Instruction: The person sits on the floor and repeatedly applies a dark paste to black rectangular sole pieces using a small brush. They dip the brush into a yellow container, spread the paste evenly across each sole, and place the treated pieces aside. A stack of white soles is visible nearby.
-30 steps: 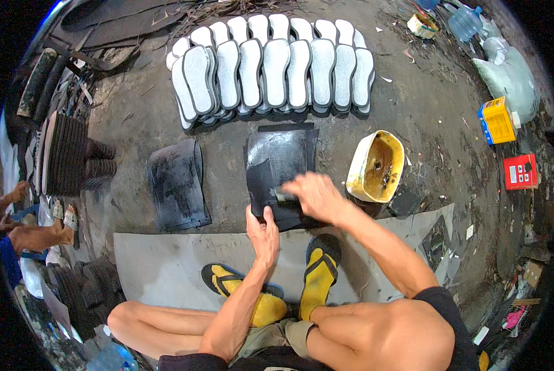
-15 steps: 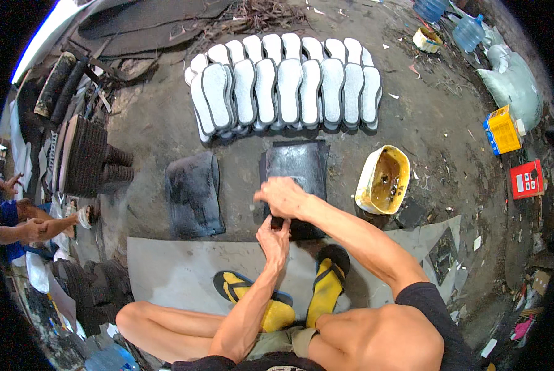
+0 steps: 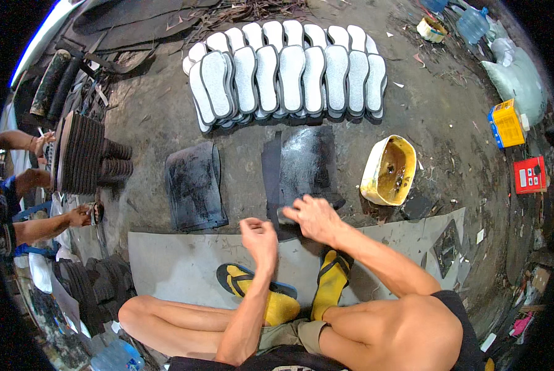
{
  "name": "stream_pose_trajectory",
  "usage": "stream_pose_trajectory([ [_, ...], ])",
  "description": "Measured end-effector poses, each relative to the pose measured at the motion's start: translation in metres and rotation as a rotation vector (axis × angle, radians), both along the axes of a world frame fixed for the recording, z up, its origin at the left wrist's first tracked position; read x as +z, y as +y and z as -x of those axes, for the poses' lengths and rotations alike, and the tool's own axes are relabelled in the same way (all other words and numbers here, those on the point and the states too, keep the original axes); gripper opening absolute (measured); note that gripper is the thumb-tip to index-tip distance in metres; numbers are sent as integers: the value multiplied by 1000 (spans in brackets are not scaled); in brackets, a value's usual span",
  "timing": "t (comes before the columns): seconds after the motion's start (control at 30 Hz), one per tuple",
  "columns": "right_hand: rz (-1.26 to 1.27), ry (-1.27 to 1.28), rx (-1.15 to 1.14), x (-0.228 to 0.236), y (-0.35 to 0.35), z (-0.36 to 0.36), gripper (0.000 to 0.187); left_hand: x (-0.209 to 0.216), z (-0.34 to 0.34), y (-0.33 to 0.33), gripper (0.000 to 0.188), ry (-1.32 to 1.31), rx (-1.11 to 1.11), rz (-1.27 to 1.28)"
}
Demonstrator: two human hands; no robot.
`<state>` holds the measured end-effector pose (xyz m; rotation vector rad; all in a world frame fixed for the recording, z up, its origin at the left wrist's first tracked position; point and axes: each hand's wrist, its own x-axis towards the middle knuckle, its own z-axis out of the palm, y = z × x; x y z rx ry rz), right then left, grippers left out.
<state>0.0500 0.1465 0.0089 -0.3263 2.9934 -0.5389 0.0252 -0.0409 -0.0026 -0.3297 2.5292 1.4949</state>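
Note:
My left hand [image 3: 259, 240] is raised over the near edge of the floor mat, its fingers curled in, with nothing seen sticking out of them. Just right of it, my right hand [image 3: 319, 221] bends over the near end of a glossy black rubber sheet [image 3: 308, 157]. Its thumb and fingers close at that end on something small that I cannot make out. A second dark sheet [image 3: 270, 167] shows from underneath, along the left side. To the left lies another folded black sheet [image 3: 193, 182]. On the right stands a yellowish tub [image 3: 374, 179] with brown liquid in it.
Stacked white-topped sole pieces [image 3: 291, 80] stand in two rows beyond the sheets. A grey mat [image 3: 178, 253] lies before my sandalled feet. At the left, another person's hand [image 3: 79, 215] shows near stacked dark soles [image 3: 76, 154]. Yellow [image 3: 507, 127] and red [image 3: 529, 175] boxes sit far right.
My hands have come apart, the left drawing back leftward and the right shifting right. The upper black sheet now lies further right, baring more of the one beneath. The other person's hands have moved.

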Motion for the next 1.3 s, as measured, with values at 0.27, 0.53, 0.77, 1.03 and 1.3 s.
stream_pose_trajectory([
  [0.27, 541, -5, -719, 113, 102, -37, 40, -15, 34, 37, 66, 5, -245, -20],
  [0.53, -405, -167, -717, 126, 107, -102, 44, -21, 44, 63, 50, 104, -334, 110],
  [0.77, 439, -46, -638, 215, 86, -57, 40, -13, 109, 22, 33, 118, -329, -215],
  [1.03, -88, 66, -40, 22, 7, -21, 45, -39, 121, 12, 40, 7, -319, -92],
  [1.3, 445, 95, -493, 68, 43, -53, 43, 40, 113, -27, 33, 409, -397, -247],
])
